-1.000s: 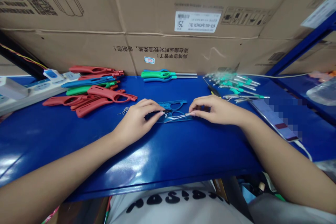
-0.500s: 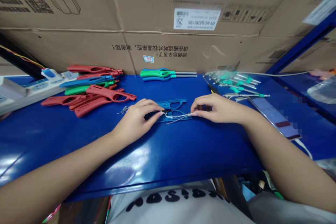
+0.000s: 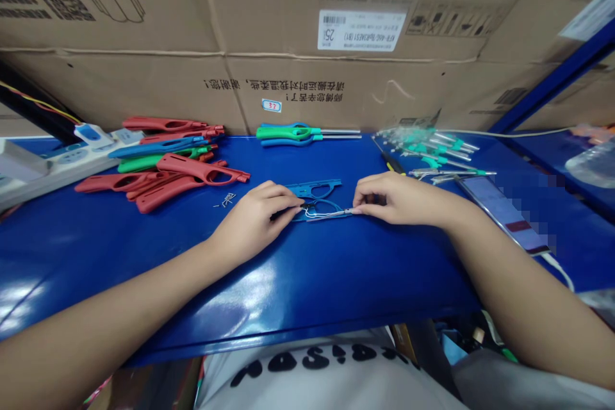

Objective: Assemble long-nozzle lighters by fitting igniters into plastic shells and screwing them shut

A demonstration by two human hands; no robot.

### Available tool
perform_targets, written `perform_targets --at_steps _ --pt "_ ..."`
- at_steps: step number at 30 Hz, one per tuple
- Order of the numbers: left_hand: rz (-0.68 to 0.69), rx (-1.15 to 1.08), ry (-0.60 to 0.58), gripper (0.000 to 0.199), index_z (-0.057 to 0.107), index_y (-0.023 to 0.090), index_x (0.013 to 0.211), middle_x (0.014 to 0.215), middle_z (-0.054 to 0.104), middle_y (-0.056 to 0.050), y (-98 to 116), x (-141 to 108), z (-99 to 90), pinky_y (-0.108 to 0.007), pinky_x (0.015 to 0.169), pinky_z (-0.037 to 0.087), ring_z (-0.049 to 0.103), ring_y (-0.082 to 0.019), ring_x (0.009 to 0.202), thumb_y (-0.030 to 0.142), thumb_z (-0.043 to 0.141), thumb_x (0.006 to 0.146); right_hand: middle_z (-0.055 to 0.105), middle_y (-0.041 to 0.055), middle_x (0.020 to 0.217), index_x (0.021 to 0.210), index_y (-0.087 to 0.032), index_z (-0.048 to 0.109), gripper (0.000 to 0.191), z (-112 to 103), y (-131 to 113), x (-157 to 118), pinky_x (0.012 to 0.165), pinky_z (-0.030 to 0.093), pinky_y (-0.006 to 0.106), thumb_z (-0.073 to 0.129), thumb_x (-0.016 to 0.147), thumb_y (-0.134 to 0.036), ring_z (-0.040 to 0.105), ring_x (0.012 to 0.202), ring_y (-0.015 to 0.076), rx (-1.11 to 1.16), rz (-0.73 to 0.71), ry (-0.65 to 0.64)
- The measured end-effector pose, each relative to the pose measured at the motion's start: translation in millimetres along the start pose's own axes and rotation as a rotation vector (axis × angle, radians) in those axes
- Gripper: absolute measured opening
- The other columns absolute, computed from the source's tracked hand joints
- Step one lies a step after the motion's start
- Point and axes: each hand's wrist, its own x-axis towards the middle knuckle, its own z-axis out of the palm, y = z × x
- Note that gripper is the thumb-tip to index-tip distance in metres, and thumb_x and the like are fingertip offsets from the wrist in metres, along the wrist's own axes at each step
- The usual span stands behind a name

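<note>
While L fingertips [image 3: 298, 203] pinch black part [image 3: 306, 205] (tiny), R fingertips [image 3: 356, 210] prob. hold wires [image 3: 321, 214].

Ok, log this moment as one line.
left hand: pinching black part | right hand: pinching slim wired part | between hands: blue casing pieces | left side: red casings, power strip

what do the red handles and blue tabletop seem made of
The red handles look like moulded plastic, satin: even colour, soft sheen, slots formed in. The blue tabletop is glossy, with bright blurred reflections; probably painted metal, though laminate could look the same.
</note>
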Motion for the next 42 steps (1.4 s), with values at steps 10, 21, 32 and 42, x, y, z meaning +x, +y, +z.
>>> perform_targets --at_steps 10,21,32,42 --pt "-0.019 -0.014 -0.018 0.018 0.074 0.012 0.106 0.097 0.075 -0.008 -1 -3 2.3 -0.035 0.081 0.056 0.066 -0.021 0.089 0.020 0.061 0.097 0.069 0.0053 0.085 0.081 -0.018 0.071 0.020 8 -3 1 0.074 0.045 0.031 0.060 0.096 -0.025 0.064 0.083 0.0200 -0.196 -0.058 0.053" --pt "-0.071 -0.066 -0.053 0.019 0.075 0.013 0.106 0.098 0.074 -0.009 4 -3 1.3 -0.033 0.083 0.057 0.070 -0.020 0.089 0.019 0.060 0.097 0.067 0.0053 0.085 0.083 -0.016 0.067 0.014 11 -5 4 0.069 0.044 0.028 0.061 0.094 -0.022 0.061 0.076 0.0168 -0.124 -0.036 0.031" --pt "-0.149 -0.144 -0.008 0.021 0.079 0.016 0.104 0.096 0.075 -0.009 8 1 3.5 -0.033 0.077 0.059 0.071 -0.019 0.083 0.021 0.060 0.096 0.068 0.0050 0.083 0.083 -0.017 0.066 0.013 11 -10 4 0.065 0.042 0.028 0.062 0.092 -0.025 0.060 0.072 0.0161 -0.061 0.008 0.029" --pt "-0.230 -0.200 0.033 0.017 0.079 0.019 0.101 0.094 0.076 -0.006 8 2 6.4 -0.031 0.078 0.057 0.071 -0.018 0.083 0.022 0.064 0.094 0.067 0.0043 0.080 0.082 -0.017 0.065 0.013 13 -12 5 0.065 0.043 0.028 0.062 0.092 -0.025 0.059 0.071 0.0161 -0.046 -0.003 0.025"
